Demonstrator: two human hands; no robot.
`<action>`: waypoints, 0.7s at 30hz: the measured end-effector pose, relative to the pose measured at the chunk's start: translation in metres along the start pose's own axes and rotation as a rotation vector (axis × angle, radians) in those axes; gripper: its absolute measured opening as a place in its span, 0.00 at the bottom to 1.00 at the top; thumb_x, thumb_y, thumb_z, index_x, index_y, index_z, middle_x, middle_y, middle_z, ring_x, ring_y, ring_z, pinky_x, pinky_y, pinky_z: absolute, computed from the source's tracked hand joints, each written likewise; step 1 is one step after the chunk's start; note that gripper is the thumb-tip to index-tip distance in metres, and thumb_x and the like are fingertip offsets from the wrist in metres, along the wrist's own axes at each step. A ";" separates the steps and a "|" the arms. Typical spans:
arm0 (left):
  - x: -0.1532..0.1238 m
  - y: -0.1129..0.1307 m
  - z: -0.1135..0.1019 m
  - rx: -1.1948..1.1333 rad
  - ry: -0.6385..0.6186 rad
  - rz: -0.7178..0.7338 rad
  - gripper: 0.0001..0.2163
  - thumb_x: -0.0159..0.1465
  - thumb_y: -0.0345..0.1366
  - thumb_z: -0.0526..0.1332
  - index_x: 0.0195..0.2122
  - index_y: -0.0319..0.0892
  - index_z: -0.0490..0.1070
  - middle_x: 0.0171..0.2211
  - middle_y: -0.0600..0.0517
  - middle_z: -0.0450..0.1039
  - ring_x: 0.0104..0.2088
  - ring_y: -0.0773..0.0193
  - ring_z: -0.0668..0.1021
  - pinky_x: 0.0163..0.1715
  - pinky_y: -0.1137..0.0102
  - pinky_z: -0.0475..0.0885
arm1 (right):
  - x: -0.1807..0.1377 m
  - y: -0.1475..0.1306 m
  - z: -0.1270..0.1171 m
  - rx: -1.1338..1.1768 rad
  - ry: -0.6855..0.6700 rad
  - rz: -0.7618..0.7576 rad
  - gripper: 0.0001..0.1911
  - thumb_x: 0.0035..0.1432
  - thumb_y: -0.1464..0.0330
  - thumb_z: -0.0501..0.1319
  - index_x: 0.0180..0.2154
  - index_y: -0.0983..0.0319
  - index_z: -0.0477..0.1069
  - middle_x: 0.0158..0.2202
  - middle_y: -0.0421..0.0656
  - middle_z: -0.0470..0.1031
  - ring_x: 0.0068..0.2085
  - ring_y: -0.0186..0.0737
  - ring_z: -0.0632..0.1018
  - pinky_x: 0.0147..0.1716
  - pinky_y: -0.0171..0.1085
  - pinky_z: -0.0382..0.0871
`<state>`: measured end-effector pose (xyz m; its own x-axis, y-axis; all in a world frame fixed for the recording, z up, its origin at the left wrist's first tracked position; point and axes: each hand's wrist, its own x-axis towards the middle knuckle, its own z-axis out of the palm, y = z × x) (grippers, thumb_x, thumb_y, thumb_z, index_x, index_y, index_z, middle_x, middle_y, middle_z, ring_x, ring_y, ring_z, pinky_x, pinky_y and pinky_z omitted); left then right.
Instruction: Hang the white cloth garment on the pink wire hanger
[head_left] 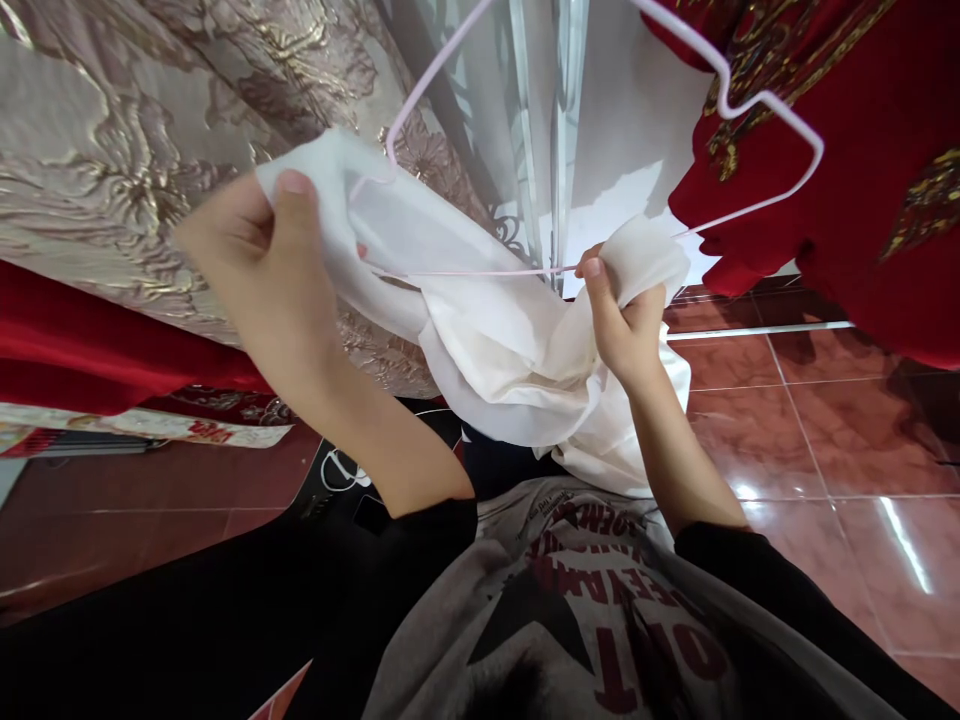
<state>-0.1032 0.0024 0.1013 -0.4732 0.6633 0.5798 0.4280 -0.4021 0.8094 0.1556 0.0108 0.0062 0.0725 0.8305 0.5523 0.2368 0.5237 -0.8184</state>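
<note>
A white cloth hangs over the bottom bar of a thin pale pink hanger. My left hand is closed on the cloth's left end, thumb on top, close to the hanger's left corner. My right hand pinches the cloth's right end where it drapes over the bar. The cloth sags between both hands and falls toward my grey printed shirt. The hanger's hook is out of view above.
A beige and gold embossed curtain fills the upper left, with red fabric below it. A red garment with gold pattern hangs at upper right. Glossy red floor tiles lie to the right. A sheer white curtain is behind.
</note>
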 end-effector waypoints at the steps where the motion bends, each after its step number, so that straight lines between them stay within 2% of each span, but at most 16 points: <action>1: 0.003 -0.007 0.000 -0.048 0.024 -0.020 0.19 0.71 0.31 0.63 0.22 0.40 0.63 0.23 0.56 0.54 0.27 0.69 0.63 0.29 0.75 0.64 | 0.000 0.000 0.000 0.003 -0.006 0.002 0.25 0.71 0.46 0.52 0.36 0.61 0.69 0.38 0.43 0.70 0.43 0.34 0.73 0.50 0.41 0.74; 3: 0.008 -0.022 0.000 -0.171 0.035 -0.115 0.21 0.74 0.31 0.60 0.21 0.41 0.62 0.21 0.55 0.52 0.23 0.70 0.60 0.22 0.75 0.59 | 0.001 0.000 -0.002 0.004 -0.014 0.008 0.25 0.71 0.47 0.53 0.36 0.61 0.70 0.39 0.43 0.70 0.43 0.33 0.73 0.50 0.40 0.74; 6: 0.015 -0.039 0.000 -0.387 0.134 -0.344 0.25 0.79 0.33 0.52 0.21 0.40 0.66 0.17 0.55 0.56 0.19 0.71 0.56 0.16 0.75 0.56 | 0.002 0.000 -0.005 -0.001 -0.024 0.009 0.26 0.71 0.46 0.52 0.36 0.61 0.69 0.39 0.43 0.70 0.44 0.33 0.73 0.51 0.40 0.74; 8: 0.017 -0.043 0.001 -0.459 0.169 -0.464 0.25 0.81 0.34 0.48 0.24 0.40 0.67 0.17 0.56 0.61 0.18 0.73 0.56 0.16 0.78 0.59 | 0.002 0.000 -0.005 -0.002 -0.028 0.001 0.26 0.71 0.46 0.51 0.36 0.61 0.69 0.38 0.43 0.69 0.43 0.32 0.72 0.51 0.40 0.74; 11: 0.019 -0.040 0.006 -0.526 0.217 -0.528 0.21 0.82 0.35 0.48 0.31 0.40 0.69 0.24 0.57 0.72 0.18 0.75 0.57 0.18 0.81 0.65 | 0.002 0.001 -0.004 0.012 -0.023 -0.022 0.25 0.72 0.48 0.52 0.36 0.62 0.69 0.37 0.43 0.68 0.42 0.31 0.72 0.50 0.39 0.75; 13: 0.018 -0.035 0.006 -0.507 0.253 -0.478 0.19 0.81 0.32 0.47 0.33 0.38 0.69 0.28 0.54 0.77 0.17 0.76 0.54 0.15 0.81 0.63 | 0.002 0.002 -0.003 0.029 0.005 -0.037 0.24 0.72 0.49 0.53 0.35 0.62 0.69 0.36 0.42 0.69 0.41 0.31 0.73 0.50 0.39 0.75; 15: 0.016 -0.029 0.002 -0.402 0.226 -0.355 0.16 0.78 0.25 0.49 0.32 0.38 0.68 0.30 0.51 0.80 0.16 0.76 0.53 0.13 0.80 0.59 | 0.002 0.003 -0.003 0.041 0.042 -0.046 0.23 0.72 0.50 0.55 0.35 0.62 0.69 0.36 0.42 0.69 0.41 0.30 0.73 0.50 0.38 0.75; 17: 0.011 -0.023 -0.004 -0.285 0.123 -0.214 0.12 0.72 0.19 0.55 0.32 0.38 0.69 0.28 0.52 0.78 0.16 0.76 0.58 0.14 0.79 0.60 | 0.002 0.003 -0.004 0.042 0.049 -0.054 0.22 0.71 0.51 0.55 0.34 0.62 0.69 0.36 0.42 0.70 0.41 0.30 0.73 0.49 0.37 0.76; 21: 0.004 -0.009 -0.006 -0.206 -0.021 -0.001 0.07 0.66 0.19 0.63 0.37 0.36 0.77 0.24 0.55 0.74 0.20 0.71 0.72 0.16 0.78 0.67 | 0.000 0.002 -0.001 0.031 0.014 -0.060 0.21 0.72 0.52 0.56 0.36 0.62 0.71 0.35 0.41 0.70 0.39 0.29 0.73 0.43 0.35 0.74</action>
<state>-0.1131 0.0048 0.0965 -0.4568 0.6758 0.5784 0.2595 -0.5207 0.8133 0.1568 0.0124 0.0045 0.0723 0.7946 0.6028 0.2111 0.5785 -0.7879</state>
